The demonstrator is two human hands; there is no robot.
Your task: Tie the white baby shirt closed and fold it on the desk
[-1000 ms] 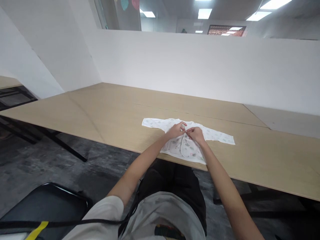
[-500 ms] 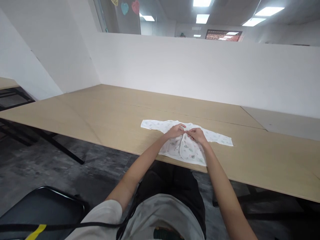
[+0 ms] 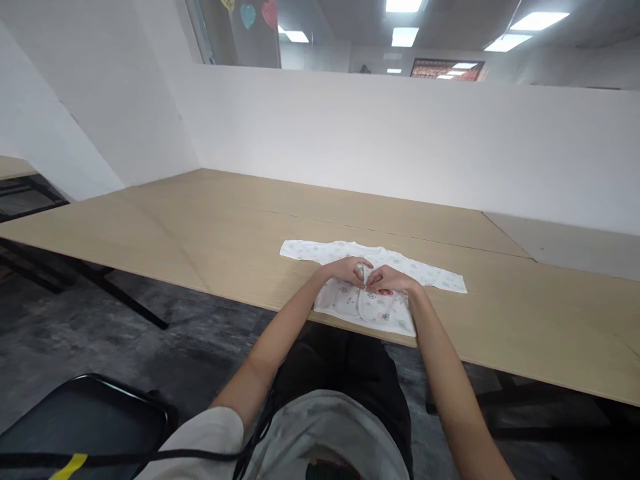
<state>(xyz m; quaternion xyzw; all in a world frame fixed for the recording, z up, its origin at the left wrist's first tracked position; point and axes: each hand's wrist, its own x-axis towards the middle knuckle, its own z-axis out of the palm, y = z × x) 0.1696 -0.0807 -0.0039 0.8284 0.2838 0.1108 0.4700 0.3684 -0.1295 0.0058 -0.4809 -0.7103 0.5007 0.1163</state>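
A small white baby shirt (image 3: 320,252) with a pale print lies flat on the wooden table (image 3: 225,220), sleeves spread left and right, its hem at the near edge. My left hand (image 3: 343,270) pinches the left front panel at the middle opening. My right hand (image 3: 387,281) pinches the right front panel just beside it. Both hands meet fingertip to fingertip over the shirt's front placket, about midway down the chest.
White partition walls (image 3: 400,133) close the table at the back and left. A black chair (image 3: 90,417) stands at my lower left with a black cable across it. A second tabletop (image 3: 575,247) adjoins at the far right.
Both hands have slid a little toward me down the front opening of the shirt, staying pinched together on the fabric. The shirt has barely shifted.
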